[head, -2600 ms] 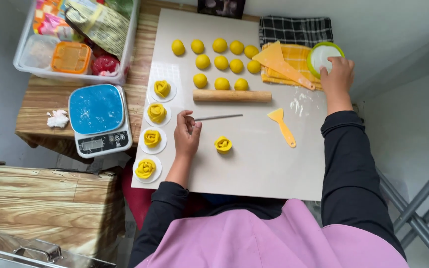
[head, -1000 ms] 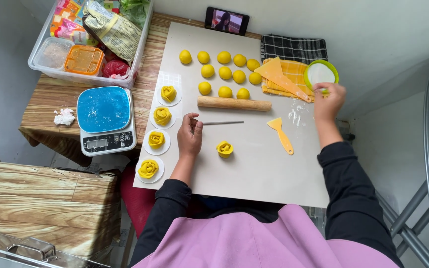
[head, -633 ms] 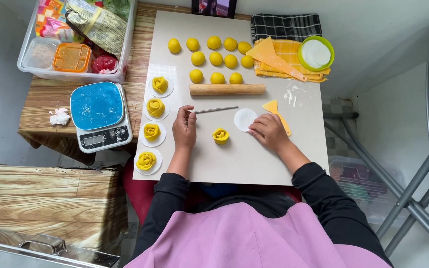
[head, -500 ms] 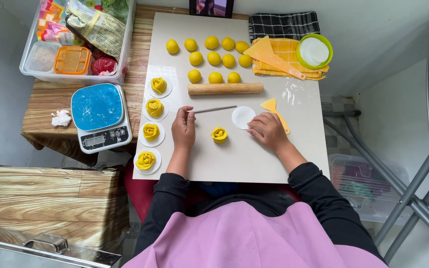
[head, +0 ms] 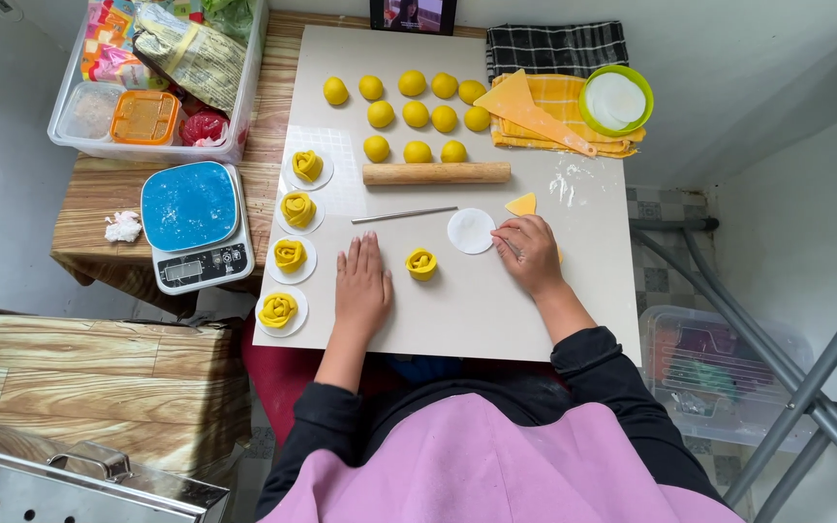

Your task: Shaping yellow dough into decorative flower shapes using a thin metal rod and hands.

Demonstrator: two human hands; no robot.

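Observation:
My left hand (head: 362,286) lies flat and open on the white board (head: 477,310), just left of a yellow rose-shaped dough piece (head: 421,263). My right hand (head: 529,253) rests on the board with its fingertips at the edge of a round white paper disc (head: 471,230). Under that hand a yellow scraper (head: 523,203) partly shows. A thin metal rod (head: 404,215) and a wooden rolling pin (head: 436,173) lie beyond. Several yellow dough balls (head: 417,114) sit at the far end. Several finished dough roses on paper discs (head: 291,256) line the left edge.
A digital scale with a blue top (head: 192,225) stands left of the board. A clear bin of packets (head: 152,77) sits at the far left. A green bowl of paper discs (head: 615,99) rests on a yellow cloth (head: 559,116). A phone (head: 413,15) stands at the back.
My right hand came back from the green bowl and laid a white paper disc beside the dough rose. My left hand let go of the metal rod and now lies flat.

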